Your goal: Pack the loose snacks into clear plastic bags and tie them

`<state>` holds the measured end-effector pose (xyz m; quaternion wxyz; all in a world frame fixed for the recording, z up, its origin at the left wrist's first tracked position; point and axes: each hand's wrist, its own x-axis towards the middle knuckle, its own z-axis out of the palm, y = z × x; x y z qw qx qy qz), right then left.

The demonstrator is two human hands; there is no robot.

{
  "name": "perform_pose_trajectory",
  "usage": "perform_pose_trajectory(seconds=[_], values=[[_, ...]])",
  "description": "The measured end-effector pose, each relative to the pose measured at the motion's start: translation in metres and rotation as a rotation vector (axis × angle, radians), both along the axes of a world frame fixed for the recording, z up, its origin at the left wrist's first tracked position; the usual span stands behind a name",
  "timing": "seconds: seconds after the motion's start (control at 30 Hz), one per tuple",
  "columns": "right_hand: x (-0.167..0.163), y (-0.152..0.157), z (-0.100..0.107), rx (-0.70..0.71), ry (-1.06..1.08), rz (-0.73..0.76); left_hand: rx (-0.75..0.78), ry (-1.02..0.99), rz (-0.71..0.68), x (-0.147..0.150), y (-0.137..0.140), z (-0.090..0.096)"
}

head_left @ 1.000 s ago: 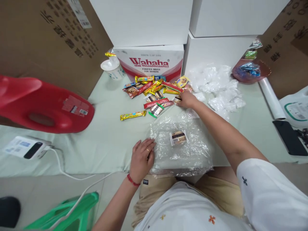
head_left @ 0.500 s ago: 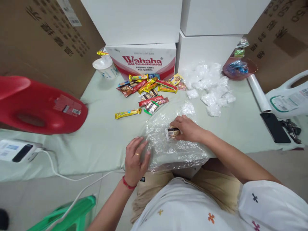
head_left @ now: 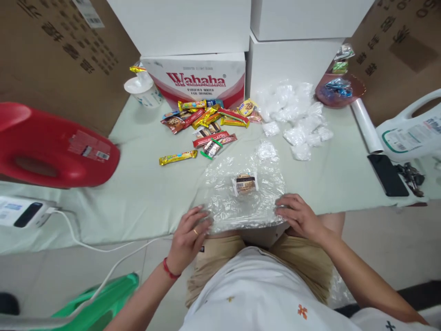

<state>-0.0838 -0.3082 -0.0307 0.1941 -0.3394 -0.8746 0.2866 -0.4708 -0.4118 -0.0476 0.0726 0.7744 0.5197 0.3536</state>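
A clear sheet of plastic wrap (head_left: pixel 223 209) lies crinkled along the near table edge. On its middle rests a small packaged snack (head_left: pixel 245 184) in a clear wrapper with a dark band, touched by neither hand. My left hand (head_left: pixel 189 236) is closed on the sheet's near left corner, fingers pressed together. At the right edge, my right hand (head_left: pixel 299 216) pinches the film between thumb and fingers. Beyond the sheet, a small wrapped bundle (head_left: pixel 267 150) sits on the table.
Several snack bars (head_left: pixel 210 138) are heaped before a Wahaha carton (head_left: pixel 203 80). White wrapped packets (head_left: pixel 292 115) pile up at the back right. A red jug (head_left: pixel 62 147) stands left; a film roll (head_left: pixel 367 126), a phone (head_left: pixel 387 174) and a white jug (head_left: pixel 413 133) are right.
My right hand has let go of the snack on the sheet and moved right and nearer, to the film's edge. My left hand has closed on the near left corner.
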Motion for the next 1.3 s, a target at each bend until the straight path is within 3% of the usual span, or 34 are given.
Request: perform_pose_trajectory(seconds=[0.13, 0.23, 0.3, 0.4, 0.5, 0.6, 0.67, 0.73, 0.8, 0.87, 0.97, 1.13, 1.2, 1.3], values=[[-0.009, 0.033, 0.025, -0.144, 0.094, -0.012, -0.118, -0.074, 0.072, -0.006, 0.032, 0.023], [-0.018, 0.07, 0.043, -0.207, 0.083, -0.135, -0.179, -0.091, 0.194, -0.008, 0.07, 0.03], [-0.023, 0.094, 0.046, -0.245, 0.002, -0.225, -0.253, -0.091, 0.288, -0.01, 0.1, 0.029], [-0.033, 0.125, 0.047, -0.256, -0.315, -0.307, -0.309, -0.051, 0.452, -0.014, 0.138, 0.027], [-0.049, 0.144, 0.057, -0.02, -0.508, -0.401, -0.1, -0.013, 0.606, -0.011, 0.148, 0.036], [-0.078, 0.16, 0.068, 0.192, -0.44, -0.331, 0.183, 0.033, 0.672, 0.01, 0.129, 0.055], [-0.106, 0.173, 0.068, 0.219, -0.429, -0.153, 0.202, 0.089, 0.515, 0.035, 0.112, 0.064], [-0.136, 0.186, 0.061, 0.203, -0.489, 0.021, 0.052, 0.188, 0.156, 0.062, 0.101, 0.062], [-0.16, 0.198, 0.052, 0.18, -0.586, 0.112, -0.092, 0.244, 0.008, 0.082, 0.098, 0.053], [-0.175, 0.206, 0.048, 0.145, -0.641, 0.164, -0.174, 0.256, -0.006, 0.093, 0.102, 0.043], [-0.174, 0.208, 0.061, 0.088, -0.582, 0.255, -0.208, 0.25, 0.011, 0.094, 0.109, 0.034], [-0.143, 0.162, 0.087, 0.131, -0.41, 0.294, -0.228, 0.236, 0.013, 0.091, 0.114, 0.036], [-0.129, 0.133, 0.081, 0.112, -0.392, 0.317, -0.237, 0.224, 0.003, 0.089, 0.115, 0.036], [-0.113, 0.097, 0.054, 0.05, -0.314, 0.323, -0.21, 0.126, -0.061, 0.081, 0.11, 0.032]])
